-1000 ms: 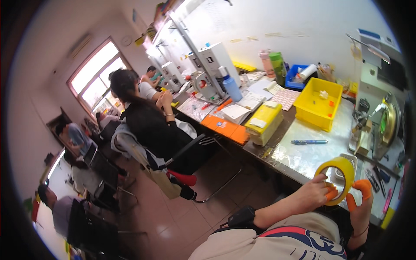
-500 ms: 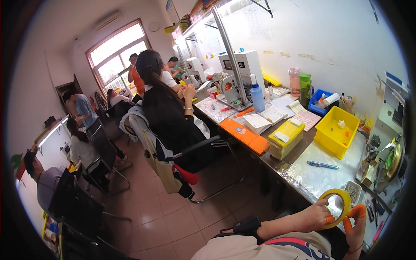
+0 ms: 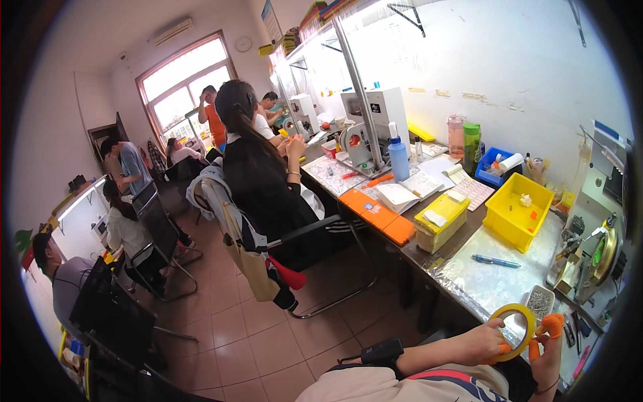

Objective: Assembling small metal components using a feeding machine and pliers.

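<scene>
By the surface (image 3: 462, 262), my left grip (image 3: 479, 343) is clamping a yellow tape roll (image 3: 530, 327); my right grip (image 3: 546, 356) is flanking it, closure unclear.

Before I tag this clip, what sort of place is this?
It looks like a small workshop for handwork, perhaps light assembly: a long workbench carries white machines and a tray of small metallic-looking pieces, with a co-worker in black seated along it.

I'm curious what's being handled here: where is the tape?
In the head view, the tape is at the lower right, held in the left hand, beside the right hand and near the small tray.
</scene>
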A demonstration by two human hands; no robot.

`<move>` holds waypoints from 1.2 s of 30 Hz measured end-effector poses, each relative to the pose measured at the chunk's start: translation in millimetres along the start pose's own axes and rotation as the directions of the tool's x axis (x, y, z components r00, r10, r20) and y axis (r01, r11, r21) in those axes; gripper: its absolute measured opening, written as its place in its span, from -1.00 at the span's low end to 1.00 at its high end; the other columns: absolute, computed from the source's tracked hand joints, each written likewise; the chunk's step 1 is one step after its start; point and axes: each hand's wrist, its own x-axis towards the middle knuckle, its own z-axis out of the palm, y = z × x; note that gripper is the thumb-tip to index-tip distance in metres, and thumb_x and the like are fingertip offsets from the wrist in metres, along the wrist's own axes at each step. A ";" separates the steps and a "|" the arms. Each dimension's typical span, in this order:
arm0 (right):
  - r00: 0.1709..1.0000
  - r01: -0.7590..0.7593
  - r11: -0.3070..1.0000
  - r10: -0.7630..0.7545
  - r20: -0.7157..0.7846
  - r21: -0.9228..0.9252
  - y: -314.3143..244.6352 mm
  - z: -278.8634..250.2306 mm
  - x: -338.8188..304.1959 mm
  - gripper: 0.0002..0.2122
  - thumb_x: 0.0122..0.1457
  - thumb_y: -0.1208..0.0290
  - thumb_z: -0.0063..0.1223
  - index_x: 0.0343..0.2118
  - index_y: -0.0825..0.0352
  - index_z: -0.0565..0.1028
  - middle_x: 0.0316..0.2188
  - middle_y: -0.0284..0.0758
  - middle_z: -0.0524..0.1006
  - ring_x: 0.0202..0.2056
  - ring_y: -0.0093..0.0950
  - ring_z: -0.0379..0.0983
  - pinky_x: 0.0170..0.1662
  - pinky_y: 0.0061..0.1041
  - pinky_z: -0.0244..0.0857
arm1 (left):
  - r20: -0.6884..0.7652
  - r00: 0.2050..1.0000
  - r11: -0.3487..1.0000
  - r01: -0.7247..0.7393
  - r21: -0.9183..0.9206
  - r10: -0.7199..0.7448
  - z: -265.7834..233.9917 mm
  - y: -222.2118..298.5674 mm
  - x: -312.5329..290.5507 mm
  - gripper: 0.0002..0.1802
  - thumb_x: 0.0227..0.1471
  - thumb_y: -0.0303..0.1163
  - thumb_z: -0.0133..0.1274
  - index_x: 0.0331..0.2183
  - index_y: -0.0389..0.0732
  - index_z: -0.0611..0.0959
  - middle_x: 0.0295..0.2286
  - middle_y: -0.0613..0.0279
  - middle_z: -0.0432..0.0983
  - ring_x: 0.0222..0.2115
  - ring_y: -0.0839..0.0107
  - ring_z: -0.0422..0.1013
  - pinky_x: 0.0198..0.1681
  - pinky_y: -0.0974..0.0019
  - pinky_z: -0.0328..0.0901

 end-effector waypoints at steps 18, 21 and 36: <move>0.997 0.001 0.997 -0.007 -0.081 -0.081 -10.5 8.7 4.5 -0.56 -0.15 0.82 -0.18 -0.14 0.34 0.23 -0.15 -0.30 0.18 -0.20 -0.44 0.26 -0.15 -0.54 0.20 | 0.076 0.996 0.998 0.049 -0.040 -0.046 3.3 0.7 -0.6 -0.76 -0.26 -0.47 0.02 -0.39 -0.26 0.50 -0.61 0.17 0.39 -0.46 0.27 0.37 0.02 0.14 -0.02; 0.991 0.062 0.968 -0.089 -0.102 -0.243 -17.3 9.1 7.0 -0.71 -0.06 0.72 -0.13 -0.21 0.39 0.32 -0.15 -0.21 0.30 -0.15 -0.33 0.30 -0.07 -0.47 0.16 | -0.080 0.995 0.998 0.059 -0.006 -0.060 2.0 0.3 0.7 -0.73 -0.27 -0.49 0.02 -0.36 -0.27 0.50 -0.58 0.13 0.42 -0.45 0.24 0.38 0.01 0.13 0.02; 0.983 -0.048 0.963 0.000 -0.182 -0.264 -11.5 7.0 7.2 -0.78 -0.09 0.71 -0.03 -0.31 0.43 0.36 -0.48 -0.25 0.43 -0.40 -0.39 0.39 -0.28 -0.51 0.23 | -0.029 0.999 0.994 0.017 0.104 -0.014 11.8 -4.9 0.3 -0.82 -0.25 -0.50 -0.04 -0.43 -0.23 0.50 -0.61 0.23 0.39 -0.45 0.32 0.39 0.07 0.08 -0.03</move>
